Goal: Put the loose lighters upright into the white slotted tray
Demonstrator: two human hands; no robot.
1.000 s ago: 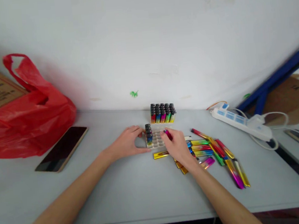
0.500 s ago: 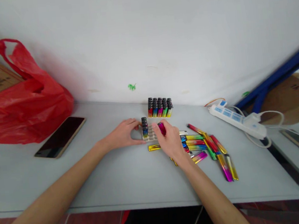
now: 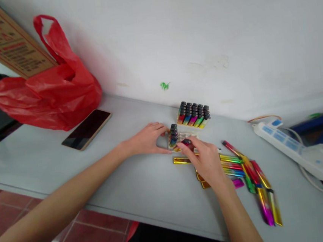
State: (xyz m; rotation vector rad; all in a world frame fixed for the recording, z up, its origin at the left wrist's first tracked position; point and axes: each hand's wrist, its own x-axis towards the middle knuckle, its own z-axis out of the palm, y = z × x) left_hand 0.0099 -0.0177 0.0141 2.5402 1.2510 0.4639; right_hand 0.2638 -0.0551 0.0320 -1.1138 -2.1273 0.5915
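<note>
My left hand point(image 3: 149, 139) rests at the left end of a pale slotted tray point(image 3: 193, 134), thumb and fingers apart around its corner, with nothing gripped. A row of black-topped lighters point(image 3: 173, 135) stands in the tray's left end. Over the front of the tray, my right hand point(image 3: 206, 156) pinches a dark-topped lighter point(image 3: 187, 143), its lower part near the slots. Behind stands a full block of colourful lighters point(image 3: 193, 115). Loose shiny lighters point(image 3: 231, 166) lie beside and partly under my right hand; a gold one point(image 3: 181, 160) lies before the tray.
A phone point(image 3: 86, 129) lies on the grey table point(image 3: 145, 187) at the left, near a red plastic bag point(image 3: 61, 92) and a cardboard box point(image 3: 10, 38). At the right is a white power strip point(image 3: 292, 148) with cables. A wall runs behind.
The view has turned and tilted. My right hand has brought the lighter down and left, close to the row in the tray. My left hand stays at the tray's left end.
</note>
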